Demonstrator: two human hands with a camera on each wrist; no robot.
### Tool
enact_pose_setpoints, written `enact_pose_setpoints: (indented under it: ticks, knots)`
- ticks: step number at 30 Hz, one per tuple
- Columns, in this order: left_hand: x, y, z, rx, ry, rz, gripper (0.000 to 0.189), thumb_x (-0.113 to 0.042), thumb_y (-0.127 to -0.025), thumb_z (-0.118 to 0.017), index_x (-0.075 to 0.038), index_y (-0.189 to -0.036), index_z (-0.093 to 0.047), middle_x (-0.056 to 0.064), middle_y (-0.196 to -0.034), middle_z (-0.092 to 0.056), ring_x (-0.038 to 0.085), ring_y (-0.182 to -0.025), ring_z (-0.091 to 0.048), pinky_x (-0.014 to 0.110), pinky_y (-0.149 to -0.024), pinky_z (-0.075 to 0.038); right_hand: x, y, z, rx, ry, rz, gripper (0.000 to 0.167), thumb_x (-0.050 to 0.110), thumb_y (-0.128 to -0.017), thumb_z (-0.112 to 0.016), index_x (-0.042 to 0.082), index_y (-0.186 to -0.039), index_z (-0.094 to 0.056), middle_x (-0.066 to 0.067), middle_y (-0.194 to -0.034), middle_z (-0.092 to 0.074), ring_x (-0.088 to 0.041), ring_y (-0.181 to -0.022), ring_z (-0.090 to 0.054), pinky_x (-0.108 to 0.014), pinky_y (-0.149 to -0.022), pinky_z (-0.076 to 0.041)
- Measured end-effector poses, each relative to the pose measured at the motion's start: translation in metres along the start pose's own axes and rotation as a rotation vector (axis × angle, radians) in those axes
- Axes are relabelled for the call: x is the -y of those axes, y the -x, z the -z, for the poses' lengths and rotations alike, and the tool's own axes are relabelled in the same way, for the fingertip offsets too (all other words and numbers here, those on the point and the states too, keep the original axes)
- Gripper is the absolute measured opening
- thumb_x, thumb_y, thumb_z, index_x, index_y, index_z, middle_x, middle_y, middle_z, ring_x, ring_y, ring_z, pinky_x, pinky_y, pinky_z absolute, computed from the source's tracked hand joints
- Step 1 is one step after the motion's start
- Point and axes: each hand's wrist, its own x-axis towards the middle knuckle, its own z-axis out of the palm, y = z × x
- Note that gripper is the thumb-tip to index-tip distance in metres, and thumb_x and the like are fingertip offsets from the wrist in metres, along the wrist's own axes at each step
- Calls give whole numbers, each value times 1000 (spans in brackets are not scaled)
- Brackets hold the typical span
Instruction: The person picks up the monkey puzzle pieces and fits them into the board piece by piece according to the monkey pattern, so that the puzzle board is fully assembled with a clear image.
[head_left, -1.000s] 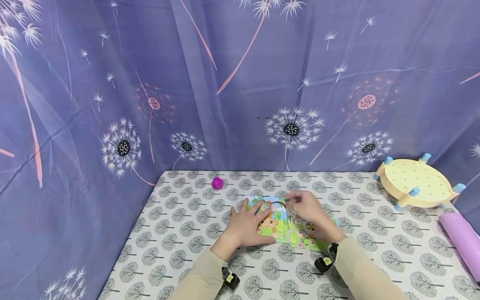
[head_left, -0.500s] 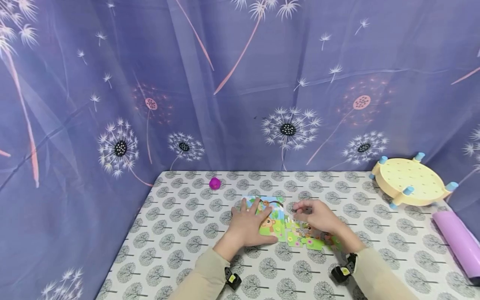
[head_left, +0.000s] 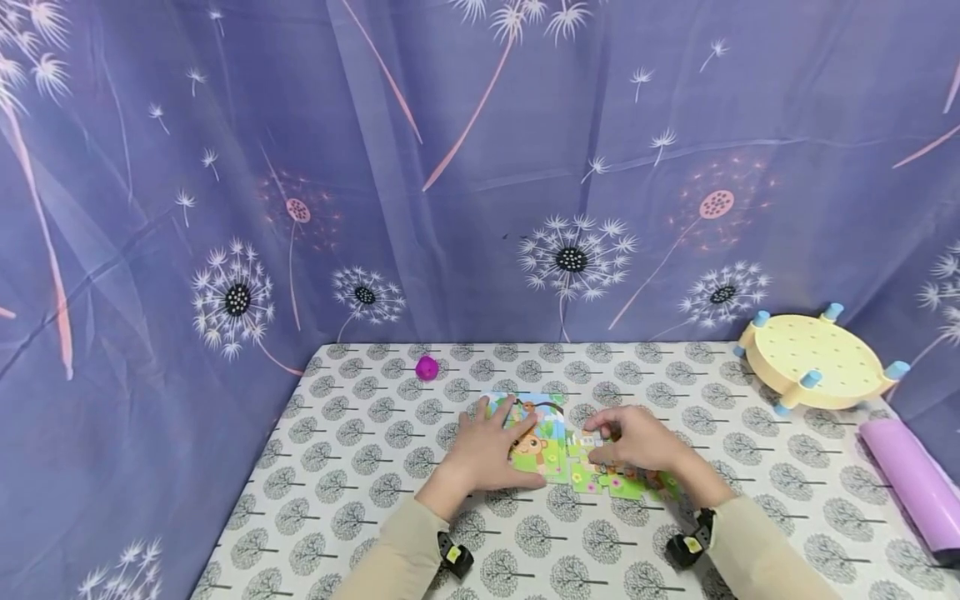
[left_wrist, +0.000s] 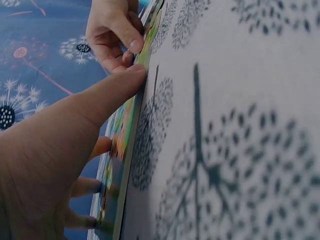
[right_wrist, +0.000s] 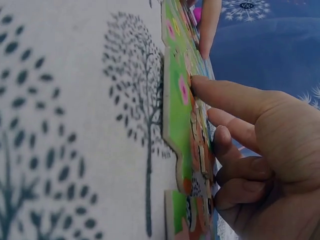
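In the head view a picture board (head_left: 553,454) with a cartoon monkey lies flat on the table. My left hand (head_left: 486,454) rests on its left side with fingers spread. The left wrist view has the left thumb (left_wrist: 117,90) along the board's near edge. Just right of the board lie several joined jigsaw pieces (head_left: 626,487), green with pink flowers. Over them my right hand (head_left: 641,442) pinches a jigsaw piece (head_left: 589,439) between thumb and forefinger, the other fingers curled. In the right wrist view the right thumb (right_wrist: 227,95) touches the pieces, which partly overlap; the right palm hides some of them.
A small purple object (head_left: 427,367) sits toward the back left. At the back right is a yellow oval stand (head_left: 817,358) with blue-tipped legs, upturned. A pink-purple roll (head_left: 911,487) lies at the right edge. A dandelion-print curtain (head_left: 465,208) hangs behind the tree-print tablecloth (head_left: 360,500).
My right hand has moved from the board's upper right corner, right and toward me, onto the loose pieces. The left hand stays on the board. The head view has shifted slightly.
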Motion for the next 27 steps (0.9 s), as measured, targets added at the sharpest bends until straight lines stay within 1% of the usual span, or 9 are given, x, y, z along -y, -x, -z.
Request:
enact_pose_setpoints:
  ticks: [3,7,10,12,15,17,19,23,27]
  knots:
    - [7,3,0,-9,4,-3,109,-95,-74,-52,-39,-164,-28,3,-172,-21,46,-153,-21,72,-116,-28,1,-1,0,17,27,-3,40,22,-80,-90,9,-114,-74,-5,-87,-58,-11,-65,-46,-25,-57,-46]
    - [17,6,-1,-21,-8,-5,111,-98,-74,-49,-36,-164,-31,1,-172,-23,38,-155,-22,68,-119,-26,2,-1,1,30,45,-6,39,21,-82,-90,9,-114,-72,-5,-85,-55,-8,-59,-40,-25,-57,-42]
    - [24,9,-3,-27,-26,0,113,-99,-73,-46,-34,-164,-32,0,-172,-23,37,-155,-23,69,-118,-26,3,-1,1,30,40,-15,38,20,-82,-90,8,-113,-71,-5,-85,-54,-8,-58,-39,-26,-57,-41]
    - [28,11,-4,-29,-21,6,113,-99,-73,-46,-34,-164,-32,0,-171,-24,38,-154,-24,71,-117,-26,4,-1,0,24,34,-14,38,19,-81,-90,8,-112,-71,-5,-85,-54,-9,-60,-41,-26,-57,-42]
    - [35,15,-2,-21,-6,27,114,-98,-72,-49,-34,-164,-33,0,-172,-23,40,-154,-23,74,-115,-25,5,-1,-1,10,30,-10,38,19,-79,-91,9,-109,-70,-5,-86,-56,-13,-67,-46,-26,-61,-47]
    - [38,17,-1,-18,12,40,113,-97,-72,-53,-34,-164,-34,0,-171,-24,40,-154,-23,76,-114,-24,4,-1,-1,-1,33,-12,39,20,-78,-92,10,-108,-69,-4,-89,-57,-14,-73,-49,-26,-65,-49]
    - [41,18,0,-16,29,49,113,-96,-71,-56,-34,-163,-35,-1,-171,-25,40,-154,-23,78,-113,-23,4,0,-2,-11,34,-17,39,21,-79,-92,12,-108,-69,-2,-93,-59,-16,-74,-52,-27,-67,-50]
    - [43,20,0,-21,59,52,113,-94,-71,-59,-32,-163,-37,-1,-171,-26,40,-154,-24,81,-110,-24,2,3,-2,-28,21,-19,38,22,-80,-91,13,-109,-69,-1,-100,-63,-16,-75,-56,-28,-70,-53]
    - [42,21,0,-31,56,61,114,-94,-70,-59,-32,-163,-37,0,-171,-25,40,-154,-23,82,-109,-24,-1,4,-1,-36,-14,-6,33,21,-83,-88,14,-110,-70,0,-100,-66,-17,-78,-60,-28,-68,-54]
